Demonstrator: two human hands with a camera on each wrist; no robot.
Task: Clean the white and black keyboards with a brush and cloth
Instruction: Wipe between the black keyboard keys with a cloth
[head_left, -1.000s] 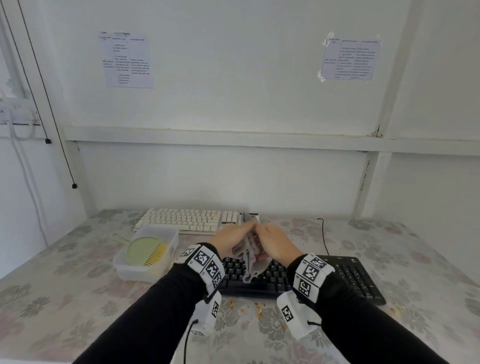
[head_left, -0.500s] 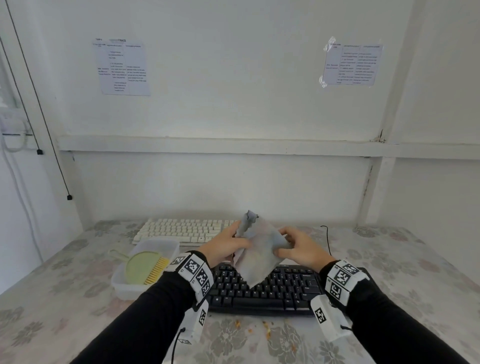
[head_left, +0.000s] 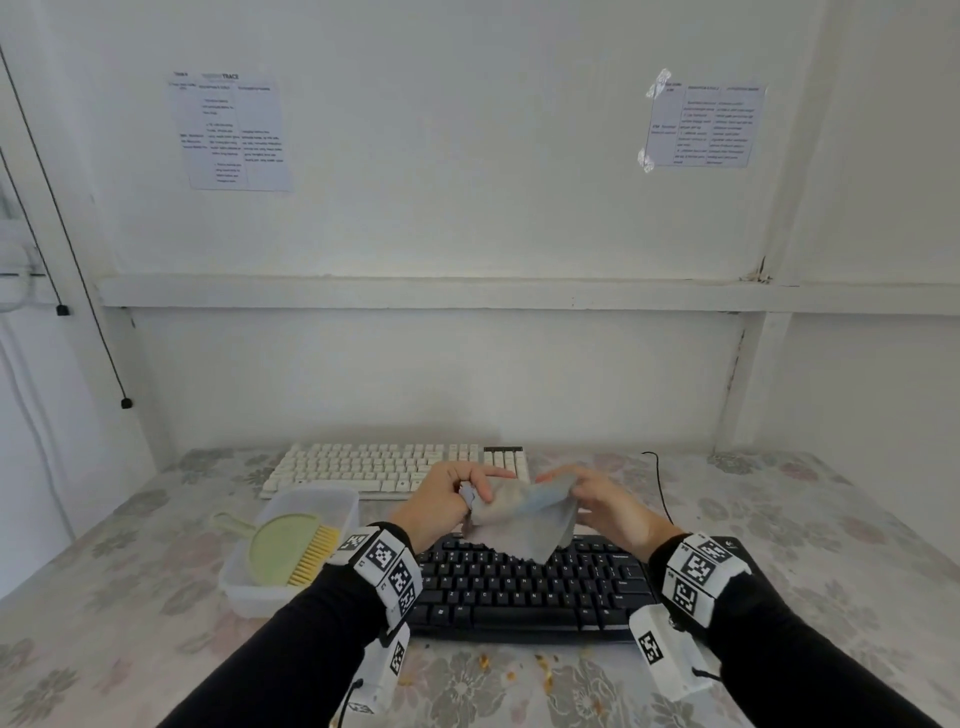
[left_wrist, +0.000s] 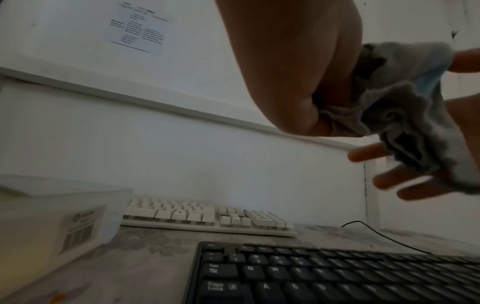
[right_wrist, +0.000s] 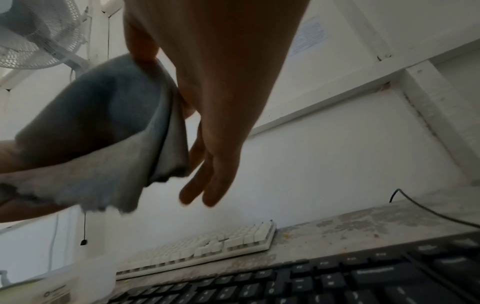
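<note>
The grey cloth hangs above the black keyboard, pinched at one end by the left hand and at the other by the right hand; the white keyboard lies behind; the brush rests in a plastic tub on the surface.

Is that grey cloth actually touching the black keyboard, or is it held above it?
Apart. The right wrist view shows the cloth hanging well above the black keyboard, with bare wall between them.
</note>
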